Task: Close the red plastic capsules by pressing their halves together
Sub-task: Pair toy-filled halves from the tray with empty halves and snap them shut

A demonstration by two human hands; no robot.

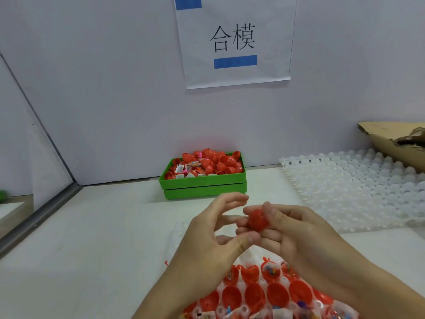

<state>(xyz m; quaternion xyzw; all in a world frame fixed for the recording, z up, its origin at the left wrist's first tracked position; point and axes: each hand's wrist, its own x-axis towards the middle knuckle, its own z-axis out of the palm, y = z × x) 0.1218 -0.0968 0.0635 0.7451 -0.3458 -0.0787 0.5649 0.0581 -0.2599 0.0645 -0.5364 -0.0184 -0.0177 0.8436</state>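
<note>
Above the white tabletop (92, 226), a round red plastic capsule (258, 219) is gripped in the curled fingers (271, 215) of the right hand (296, 233).

It is touched from the left by the left hand (213, 236), fingers loosely spread, thumb beneath. Open red capsule halves (253, 293) are seated in a translucent white dimpled tray (271, 305) below; more are heaped in a green plastic bin (204, 183) by the wall.

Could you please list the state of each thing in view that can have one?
Red capsule: closed, held up.
Right hand: grips the capsule.
Left hand: fingers spread, thumb touching the capsule.
Green bin: heaped full.
Capsule halves in front tray: open.
</note>
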